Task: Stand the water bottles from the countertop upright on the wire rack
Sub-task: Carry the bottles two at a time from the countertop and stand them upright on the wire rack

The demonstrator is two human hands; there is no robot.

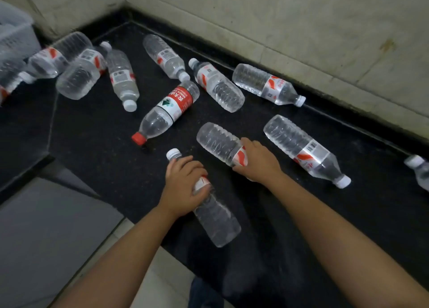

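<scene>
Several clear plastic water bottles lie on their sides across the black countertop point(97, 150). My left hand point(184, 187) grips one lying bottle point(217, 219) around its label, its white cap pointing away from me. My right hand point(257, 160) grips the label end of another lying bottle point(217, 143), whose base points to the upper left. A bottle with a red label and red cap point(168, 111) lies just beyond both hands. Another white-capped bottle point(304, 148) lies to the right of my right hand. No wire rack is in view.
More bottles point(216, 85) lie toward the back wall and pile up at the far left point(76, 75). A white plastic basket point(14, 29) stands at the left edge. The tiled wall point(301, 29) bounds the counter behind. The counter's front edge runs diagonally at the lower left.
</scene>
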